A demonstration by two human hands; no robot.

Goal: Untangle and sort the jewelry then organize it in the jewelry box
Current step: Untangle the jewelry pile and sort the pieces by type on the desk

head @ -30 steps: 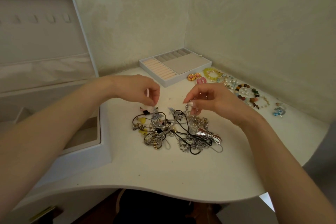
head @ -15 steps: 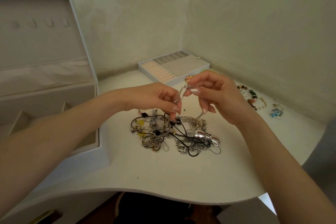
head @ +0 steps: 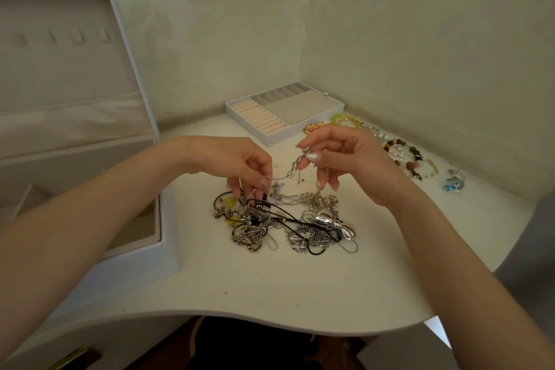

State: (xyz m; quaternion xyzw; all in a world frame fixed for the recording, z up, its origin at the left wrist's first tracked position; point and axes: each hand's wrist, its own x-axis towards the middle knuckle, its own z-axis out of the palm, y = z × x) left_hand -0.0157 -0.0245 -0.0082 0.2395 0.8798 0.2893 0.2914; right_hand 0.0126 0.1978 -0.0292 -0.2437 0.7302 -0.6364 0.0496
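A tangled heap of chains, black cords and pendants (head: 282,224) lies on the white table (head: 270,288). Both hands hover just above its far side. My left hand (head: 237,165) pinches one end of a thin silver chain (head: 288,173); my right hand (head: 339,156) pinches the other end a little higher. The chain spans the gap between them, with strands trailing down into the heap. The open white jewelry box (head: 90,189) stands at the left with its lid raised.
A removable tray (head: 283,112) with ring rolls and small compartments sits at the back by the wall corner. Beaded bracelets (head: 408,159), a yellow bracelet (head: 339,119) and a blue piece (head: 455,183) lie along the right wall. The table's curved front edge is near me.
Both hands rose from the heap with the silver chain pinched between them. They have since drawn apart, and the chain now stretches between them.
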